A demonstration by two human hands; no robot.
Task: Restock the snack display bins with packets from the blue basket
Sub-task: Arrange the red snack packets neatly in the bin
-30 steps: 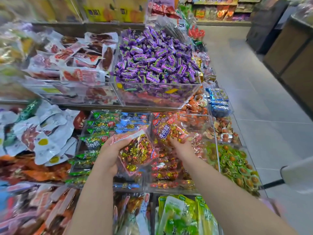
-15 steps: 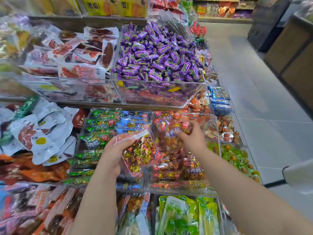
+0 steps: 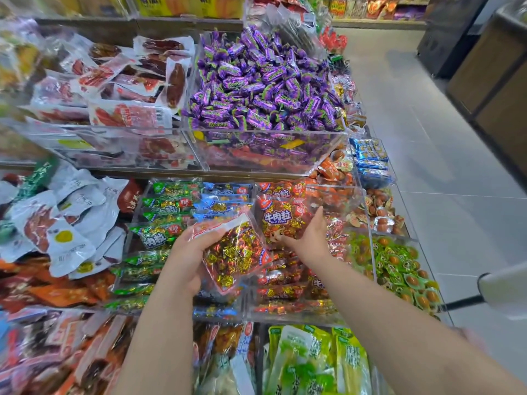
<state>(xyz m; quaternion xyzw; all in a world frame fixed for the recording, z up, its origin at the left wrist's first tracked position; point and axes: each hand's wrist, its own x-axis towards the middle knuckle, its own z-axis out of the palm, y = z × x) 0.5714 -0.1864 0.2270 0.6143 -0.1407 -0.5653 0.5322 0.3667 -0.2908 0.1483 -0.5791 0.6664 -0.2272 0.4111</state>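
Packet (image 3: 233, 252): clear w/ red edge, gold-foil sweets (image 3: 228, 256) inside.

Fingertips of left hand (image 3: 182, 258) behind packet (image 3: 233, 252)

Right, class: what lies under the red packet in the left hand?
Beneath the red packet, in the left hand, blue packets show in a clear bin; the rest is covered.
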